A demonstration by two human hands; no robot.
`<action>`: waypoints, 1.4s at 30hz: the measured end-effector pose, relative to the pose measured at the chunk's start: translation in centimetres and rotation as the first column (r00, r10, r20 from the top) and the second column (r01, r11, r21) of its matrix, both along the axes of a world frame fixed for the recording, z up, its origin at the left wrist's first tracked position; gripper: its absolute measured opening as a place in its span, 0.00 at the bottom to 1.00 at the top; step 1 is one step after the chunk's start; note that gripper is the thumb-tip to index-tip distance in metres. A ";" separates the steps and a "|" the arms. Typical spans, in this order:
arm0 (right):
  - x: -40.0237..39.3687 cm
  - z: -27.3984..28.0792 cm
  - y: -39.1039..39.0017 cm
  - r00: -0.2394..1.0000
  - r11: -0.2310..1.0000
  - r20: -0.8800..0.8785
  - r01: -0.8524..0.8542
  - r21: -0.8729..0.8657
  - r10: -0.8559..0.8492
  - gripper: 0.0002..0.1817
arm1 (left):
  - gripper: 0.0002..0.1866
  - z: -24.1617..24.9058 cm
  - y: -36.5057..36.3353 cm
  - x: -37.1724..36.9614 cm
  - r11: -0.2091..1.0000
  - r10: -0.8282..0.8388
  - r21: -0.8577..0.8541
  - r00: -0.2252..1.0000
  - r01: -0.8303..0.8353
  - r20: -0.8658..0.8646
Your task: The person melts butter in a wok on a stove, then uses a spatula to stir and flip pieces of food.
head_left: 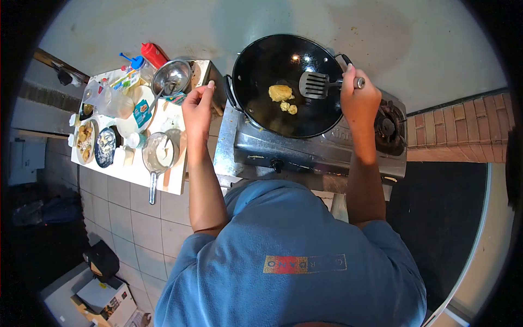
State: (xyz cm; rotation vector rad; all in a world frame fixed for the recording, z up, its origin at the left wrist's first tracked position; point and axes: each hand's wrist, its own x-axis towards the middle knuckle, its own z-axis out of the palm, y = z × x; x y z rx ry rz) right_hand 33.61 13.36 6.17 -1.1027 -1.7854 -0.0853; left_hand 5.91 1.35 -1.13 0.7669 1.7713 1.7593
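Note:
A black wok (261,114) sits on the metal stove (305,158). One larger yellow fried piece (280,93) and two small bits (289,108) lie in it. My right hand (360,97) is wrapped round the handle of a slotted spatula (314,85), whose head is inside the wok, just right of the food. To the left of the wok, my left hand (199,106) is raised near the table's edge. Its thumb and fingers are drawn together, and whether anything small is between them cannot be made out.
The white side table (173,184) holds a steel bowl (171,77), a pan with pale batter (159,152), a red bottle (153,55), a plate of food (86,141) and a dark floury plate (107,146). A second burner (386,127) is right of the wok.

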 end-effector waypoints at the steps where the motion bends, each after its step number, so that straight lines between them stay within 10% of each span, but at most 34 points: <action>1: 0.0 -0.2 0.2 1.000 1.000 0.002 0.005 -0.003 -0.005 0.18 | 0.14 -0.1 -0.1 0.1 1.000 -0.005 -0.003 1.000 0.005 0.002; 42: -0.4 0.2 3.0 0.998 0.985 -0.050 -0.034 -0.169 0.026 0.18 | 0.12 -0.2 0.6 0.5 0.998 -0.065 0.031 0.997 0.064 0.038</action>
